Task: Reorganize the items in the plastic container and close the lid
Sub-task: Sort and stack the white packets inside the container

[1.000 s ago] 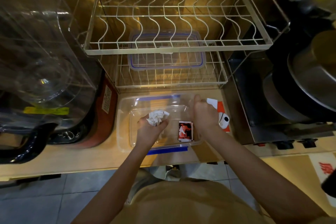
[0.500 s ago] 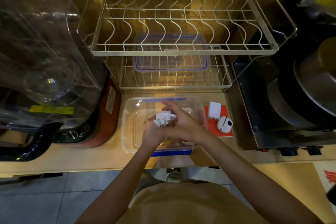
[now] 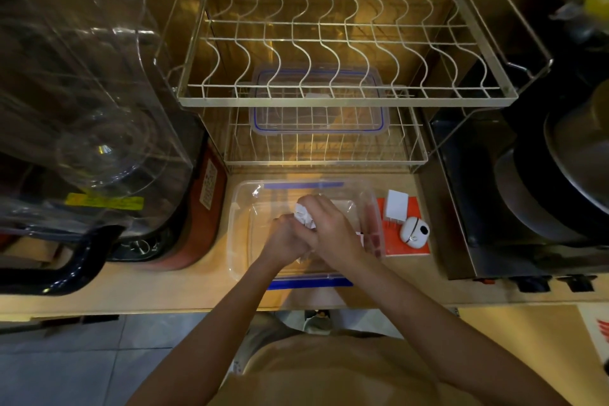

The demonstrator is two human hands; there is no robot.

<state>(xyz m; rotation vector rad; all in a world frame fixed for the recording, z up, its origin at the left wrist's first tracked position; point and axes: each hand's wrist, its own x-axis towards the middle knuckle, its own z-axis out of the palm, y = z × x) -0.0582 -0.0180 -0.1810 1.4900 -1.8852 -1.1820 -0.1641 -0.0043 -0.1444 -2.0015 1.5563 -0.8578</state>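
The clear plastic container [image 3: 240, 208] with blue latches sits open on the wooden counter in front of me. Both hands are over its middle, pressed together around a crumpled white paper [image 3: 304, 215]. My left hand [image 3: 286, 242] grips the paper from below and my right hand [image 3: 331, 227] closes over it from the right. A small red and white card lies in the container, mostly hidden under my right hand. The container's clear lid [image 3: 318, 115] with a blue seal lies on the lower shelf of the wire dish rack behind.
A white charger [image 3: 396, 207] and a white earbud case [image 3: 414, 231] rest on an orange box [image 3: 418, 247] right of the container. The wire dish rack [image 3: 329, 99] stands behind. Large clear bottles [image 3: 82, 92] and a red appliance are at left, a stove with pots at right.
My right hand left the container's right side and came over to the crumpled paper held by my left hand. Both hands now clasp it. The charger and earbud case became visible.
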